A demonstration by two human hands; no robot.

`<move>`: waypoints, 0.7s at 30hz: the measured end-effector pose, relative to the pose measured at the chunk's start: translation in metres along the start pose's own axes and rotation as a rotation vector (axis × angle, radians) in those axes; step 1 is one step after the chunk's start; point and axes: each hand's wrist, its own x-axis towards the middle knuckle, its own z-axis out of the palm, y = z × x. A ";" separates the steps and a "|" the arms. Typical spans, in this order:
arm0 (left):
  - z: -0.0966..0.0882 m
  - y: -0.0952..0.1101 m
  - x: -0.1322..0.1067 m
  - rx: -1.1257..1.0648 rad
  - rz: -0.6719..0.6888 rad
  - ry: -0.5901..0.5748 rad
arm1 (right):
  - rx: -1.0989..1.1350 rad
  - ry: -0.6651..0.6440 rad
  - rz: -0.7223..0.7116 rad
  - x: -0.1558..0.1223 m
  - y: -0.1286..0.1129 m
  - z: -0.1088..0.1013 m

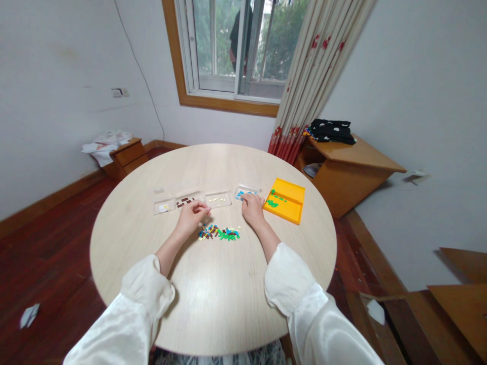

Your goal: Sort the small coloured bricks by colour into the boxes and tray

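My left hand (192,217) hovers between the mixed pile of small coloured bricks (219,233) and the clear boxes. Its fingers are pinched together, and whatever may be between them is too small to make out. At the clear box of blue bricks (244,191), my right hand (252,209) has its fingers curled down over the near rim, with the fingertips partly hidden. The pile holds brown, blue, green and pale yellow pieces. Beside my right hand lies an open yellow case (291,212) with green bricks (273,204) in it.
On the round table (213,289) stand a clear box with brown bricks (185,201), one with pale yellow pieces (217,199) and one with few pieces (164,207). A wooden cabinet (350,172) with black cloth (331,131) stands right, near the curtain (304,76).
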 end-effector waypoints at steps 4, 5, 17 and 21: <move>0.000 0.000 0.000 0.007 -0.009 -0.001 | 0.004 -0.032 0.010 -0.001 -0.003 -0.002; 0.000 0.000 0.001 0.007 -0.009 -0.002 | 0.010 -0.041 0.011 -0.001 -0.004 -0.002; -0.001 -0.001 0.001 -0.002 -0.002 0.001 | -0.043 0.102 0.077 0.000 0.001 -0.013; 0.000 -0.001 0.001 0.001 0.000 -0.001 | -0.070 0.095 0.084 0.000 0.001 -0.011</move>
